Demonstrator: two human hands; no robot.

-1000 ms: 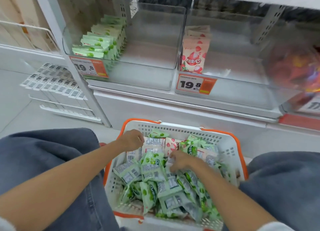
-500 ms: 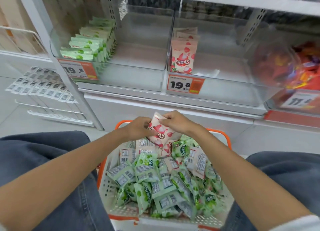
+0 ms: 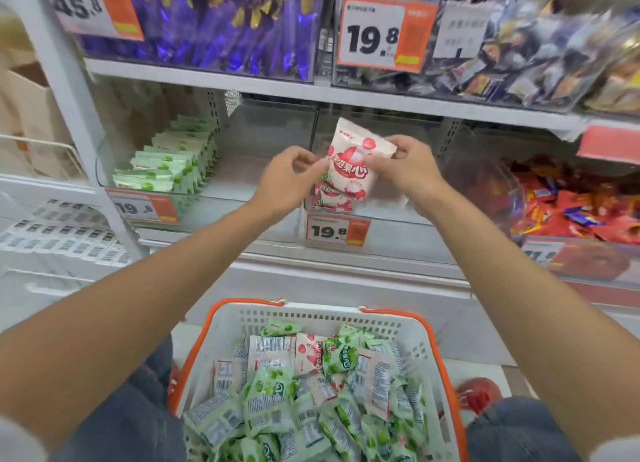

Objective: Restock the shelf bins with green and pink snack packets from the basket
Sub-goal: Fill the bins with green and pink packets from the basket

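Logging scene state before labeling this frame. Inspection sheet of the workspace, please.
Surface: white shelf with clear bins, orange 19.8 price tag on the middle one.
Job's things: held pink packet raised before middle bin; stocked pink packets inside; green packets rowed in left bin; basket below, mostly loose green packets.
Clutter: blurred red object beside basket.
Hands: left hand and right hand both pinch the held pink packet.
Cables: nothing seen.
Surroundings: purple sweets above, red sweets right, barcode labels left.

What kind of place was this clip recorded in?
Probably a shop's snack aisle: orange price tags front clear shelf bins, and a shopping basket of green and pink snack packets sits below.
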